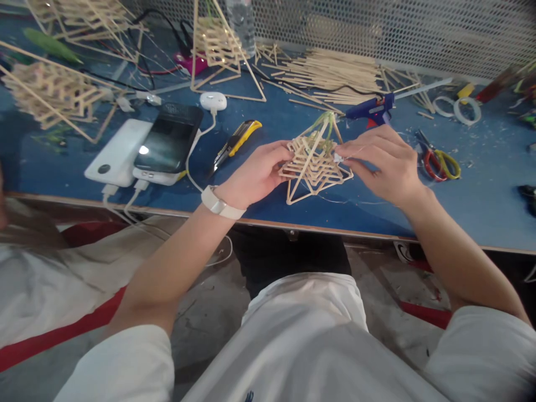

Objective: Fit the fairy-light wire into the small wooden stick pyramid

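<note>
A small frame of thin wooden sticks, with green stems at its top, stands on the blue table just in front of me. My left hand, with a white band on the wrist, is closed on the left side of this frame. At its right side my right hand pinches a small white piece between thumb and fingers. A thin clear strand trails near the right fingers. Behind my right hand lies a blue glue gun with a glue stick in its back.
A yellow cutter, a phone and cabled white devices lie left. Right are scissors and tape rolls. Loose sticks, a bottle and more stick frames stand behind. Another person sits at far left.
</note>
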`<state>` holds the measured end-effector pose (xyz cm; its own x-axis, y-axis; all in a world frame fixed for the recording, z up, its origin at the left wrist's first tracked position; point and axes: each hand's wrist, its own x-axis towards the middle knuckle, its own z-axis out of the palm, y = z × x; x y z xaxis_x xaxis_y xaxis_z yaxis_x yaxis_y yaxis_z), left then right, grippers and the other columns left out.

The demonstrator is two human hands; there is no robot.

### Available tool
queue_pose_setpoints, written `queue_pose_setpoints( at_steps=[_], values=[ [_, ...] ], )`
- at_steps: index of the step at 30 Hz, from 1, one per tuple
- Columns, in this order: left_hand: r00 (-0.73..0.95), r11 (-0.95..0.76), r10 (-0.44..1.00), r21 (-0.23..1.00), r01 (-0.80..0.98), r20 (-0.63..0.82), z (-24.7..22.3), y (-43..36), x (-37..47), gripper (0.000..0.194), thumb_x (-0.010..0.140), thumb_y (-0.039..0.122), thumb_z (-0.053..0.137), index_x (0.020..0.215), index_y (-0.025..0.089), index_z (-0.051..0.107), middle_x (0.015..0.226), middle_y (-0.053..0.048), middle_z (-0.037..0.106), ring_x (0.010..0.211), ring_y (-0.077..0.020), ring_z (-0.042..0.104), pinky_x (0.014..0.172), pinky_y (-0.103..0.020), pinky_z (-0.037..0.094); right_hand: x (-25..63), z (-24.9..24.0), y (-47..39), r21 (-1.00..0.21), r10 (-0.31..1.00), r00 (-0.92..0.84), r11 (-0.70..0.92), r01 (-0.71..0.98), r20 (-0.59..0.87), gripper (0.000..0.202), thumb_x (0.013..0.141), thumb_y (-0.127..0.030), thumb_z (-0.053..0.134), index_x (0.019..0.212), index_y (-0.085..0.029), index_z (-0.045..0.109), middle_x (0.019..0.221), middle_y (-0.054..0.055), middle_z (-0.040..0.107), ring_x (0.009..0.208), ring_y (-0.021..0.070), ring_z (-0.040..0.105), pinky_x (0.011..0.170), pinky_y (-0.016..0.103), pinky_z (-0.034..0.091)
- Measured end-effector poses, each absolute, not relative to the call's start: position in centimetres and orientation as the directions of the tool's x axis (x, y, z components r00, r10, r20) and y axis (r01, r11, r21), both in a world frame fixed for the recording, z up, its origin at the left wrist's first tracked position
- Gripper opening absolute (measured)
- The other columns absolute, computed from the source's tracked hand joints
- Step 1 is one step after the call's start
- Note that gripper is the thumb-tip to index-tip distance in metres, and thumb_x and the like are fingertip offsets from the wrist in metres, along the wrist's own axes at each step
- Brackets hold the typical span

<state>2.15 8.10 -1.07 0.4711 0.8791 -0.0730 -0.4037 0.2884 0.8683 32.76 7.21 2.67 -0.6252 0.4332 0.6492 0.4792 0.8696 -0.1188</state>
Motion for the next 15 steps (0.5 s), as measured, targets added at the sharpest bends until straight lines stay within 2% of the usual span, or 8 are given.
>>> queue_pose_setpoints(
  at_steps=[5,10,15],
  values=[
    [0.458,0.282,0.885,0.879,-0.384,-0.084,-1.0,8.0,2.2,0.012,0.098,0.016,0.069,0.097,0.02,0.081,0.091,-0.003,0.074,0.083,-0.0154,0.071,0.083,-0.026,0.062,33.3,1.4,8.1,-0.138,0.492,-0.603,0.833,0.536,0.629,0.022,0.115,-0.035,0.068,0.134,-0.042,0.078,0.131,-0.003,0.084,0.117,0.024,0.083,0.106,0.054,0.066],
    [0.464,0.292,0.882,0.874,-0.387,-0.089,-1.0,8.1,2.1,0.01,0.098,0.016,0.07,0.093,0.02,0.077,0.09,-0.002,0.072,0.082,-0.015,0.07,0.082,-0.026,0.062,32.8,1.0,8.5,-0.139,0.397,-0.577,0.888,0.438,0.714,0.04,0.114,-0.023,0.068,0.146,-0.046,0.069,0.131,-0.007,0.084,0.116,0.022,0.084,0.106,0.051,0.066],
    [0.447,0.294,0.89,0.866,-0.403,-0.094,-0.8,8.1,2.1,0.01,0.099,0.015,0.068,0.095,0.019,0.077,0.092,-0.003,0.071,0.084,-0.0148,0.071,0.082,-0.026,0.064,32.4,1.2,8.6,-0.079,0.351,-0.612,0.902,0.425,0.709,0.045,0.111,-0.018,0.069,0.15,-0.042,0.065,0.135,-0.001,0.082,0.118,0.0235,0.082,0.101,0.05,0.067]
  ],
)
